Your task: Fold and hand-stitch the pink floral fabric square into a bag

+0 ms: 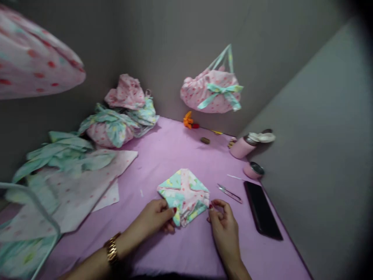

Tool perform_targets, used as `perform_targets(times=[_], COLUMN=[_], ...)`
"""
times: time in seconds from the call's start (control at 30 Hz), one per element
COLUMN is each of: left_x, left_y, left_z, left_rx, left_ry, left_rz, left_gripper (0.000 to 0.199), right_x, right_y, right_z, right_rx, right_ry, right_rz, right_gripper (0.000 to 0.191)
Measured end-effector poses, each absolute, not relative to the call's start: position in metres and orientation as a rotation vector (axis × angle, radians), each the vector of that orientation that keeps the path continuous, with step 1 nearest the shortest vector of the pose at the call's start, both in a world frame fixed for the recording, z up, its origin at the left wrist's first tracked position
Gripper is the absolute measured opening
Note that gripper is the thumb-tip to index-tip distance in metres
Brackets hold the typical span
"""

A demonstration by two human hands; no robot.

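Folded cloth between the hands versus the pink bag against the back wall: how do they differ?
The folded cloth lies fairly flat on the table; the pink bag is puffed out and sits higher. The folded cloth mixes mint and pink; the pink bag is mostly pink, with a mint bow. Both include pink patterned fabric.

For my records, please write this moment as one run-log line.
left hand: holding fabric piece; right hand: at its right edge; snips: on purple cloth

The left grip point(159, 218) holds folded floral cloth point(185, 188).
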State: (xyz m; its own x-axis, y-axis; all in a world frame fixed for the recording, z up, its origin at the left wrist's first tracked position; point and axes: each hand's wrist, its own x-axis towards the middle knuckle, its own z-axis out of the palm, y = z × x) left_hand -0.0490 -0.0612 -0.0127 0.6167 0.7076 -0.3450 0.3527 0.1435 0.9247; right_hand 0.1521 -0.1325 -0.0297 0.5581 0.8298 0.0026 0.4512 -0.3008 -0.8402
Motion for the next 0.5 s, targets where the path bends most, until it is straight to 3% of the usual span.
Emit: perform_targets(times=[0.23,0.37,0.5], left_x=[-0.041,-0.053,-0.061], left_y=[-0.076,-0.073,-0.03], left_z=[-0.017,-0.004,0.012], left_rx=[0.862,1.169,1.581], left_ry=[0.986,0.912,1.064], left_rz=[0.274,-0.041,0.167], left_gripper=[0.035,0.042,0.041], right_x=[0.173,0.178,0.179], right_y=[-0.107,-0.094,-0.09], right_z=[-0.03,-0.028,-0.024], right_rx=[-1.867,-1.889,-1.916], right_ry=[-1.09,-1.173,-1.258], right_rz=[0.566,0.527,0.494], right_gripper=[0.035,0.034,0.022])
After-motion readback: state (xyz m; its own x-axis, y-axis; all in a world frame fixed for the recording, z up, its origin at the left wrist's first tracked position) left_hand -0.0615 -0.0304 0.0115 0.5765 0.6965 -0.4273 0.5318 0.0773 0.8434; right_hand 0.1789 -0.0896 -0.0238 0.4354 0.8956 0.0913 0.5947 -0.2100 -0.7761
